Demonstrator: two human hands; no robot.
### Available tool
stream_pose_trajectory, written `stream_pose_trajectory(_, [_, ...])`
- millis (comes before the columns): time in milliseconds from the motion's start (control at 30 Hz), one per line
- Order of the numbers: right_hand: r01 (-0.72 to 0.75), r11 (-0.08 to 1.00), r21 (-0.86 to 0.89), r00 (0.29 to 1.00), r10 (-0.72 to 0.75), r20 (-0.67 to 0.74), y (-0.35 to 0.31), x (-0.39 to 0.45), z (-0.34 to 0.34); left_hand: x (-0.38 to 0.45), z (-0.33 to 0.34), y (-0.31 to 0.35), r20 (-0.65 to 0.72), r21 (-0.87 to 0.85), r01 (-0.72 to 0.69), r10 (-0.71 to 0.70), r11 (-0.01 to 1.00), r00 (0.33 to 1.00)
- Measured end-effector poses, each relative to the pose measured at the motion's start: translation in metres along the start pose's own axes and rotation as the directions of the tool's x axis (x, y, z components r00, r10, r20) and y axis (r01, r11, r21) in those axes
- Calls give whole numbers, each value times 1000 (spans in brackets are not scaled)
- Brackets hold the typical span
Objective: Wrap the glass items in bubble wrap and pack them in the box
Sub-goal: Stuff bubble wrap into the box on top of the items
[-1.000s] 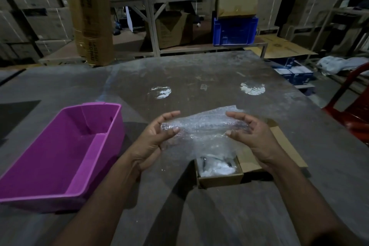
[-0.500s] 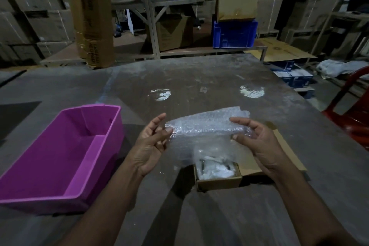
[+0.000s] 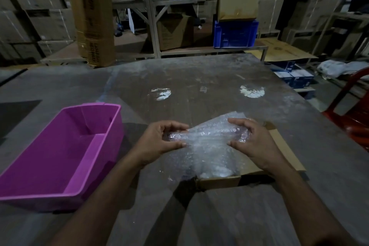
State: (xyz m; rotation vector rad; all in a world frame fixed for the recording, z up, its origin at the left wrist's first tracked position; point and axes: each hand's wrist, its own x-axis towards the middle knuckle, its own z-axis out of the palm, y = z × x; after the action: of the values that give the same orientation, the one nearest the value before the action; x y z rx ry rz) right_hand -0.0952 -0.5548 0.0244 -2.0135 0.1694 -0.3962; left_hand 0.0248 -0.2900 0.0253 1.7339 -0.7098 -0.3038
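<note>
Dark print runs down the tall cardboard carton (image 3: pixel 93 16), too blurred to read.

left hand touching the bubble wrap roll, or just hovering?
Touching. The head view shows the left hand gripping the end of the bubble wrap roll, fingers curled over the top and thumb pressed beneath.
</note>
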Motion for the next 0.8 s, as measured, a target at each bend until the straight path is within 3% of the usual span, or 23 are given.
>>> stream_pose_trajectory(100, [38, 973, -230, 989, -70, -134, -4, 2, -4, 6, -2, 7, 41, 164, 3, -10, 986, 999])
stream_pose_trajectory(233, [58, 943, -328, 974, -125, -188, -5, 3, -12, 19, 1, 11, -10, 514, -138, 167, 846, 986])
stream_pose_trajectory(367, [37, 853, -520, 987, -112, -113, 3, -4, -9, 30, 10, 11, -113, 595, -196, 323, 779, 940])
stream_pose_trajectory(467, [52, 726, -686, 943, -262, -206, 10, -11, -4, 35, 18, 10, -130, 685, -195, 381, 702, 916])
stream_pose_trajectory(567, [137, 693, -707, 870, -426, -249, 18, -16, -2, 35, 27, 7, -281, 656, -105, 372, 747, 885])
stream_pose_trajectory(667, [278, 742, -610, 851, -485, -203, 28, -19, 1, 36, 39, 6, -370, 642, -45, 361, 765, 856])
stream_pose_trajectory(733, [294, 771, -565, 870, -460, -175, 34, -27, 9, 41, 48, -9, -396, 558, 25, 240, 829, 886])
stream_pose_trajectory(800, [283, 758, -587, 885, -443, -145, 39, -39, 20, 43, 59, -21, -412, 268, 136, -14, 954, 911])
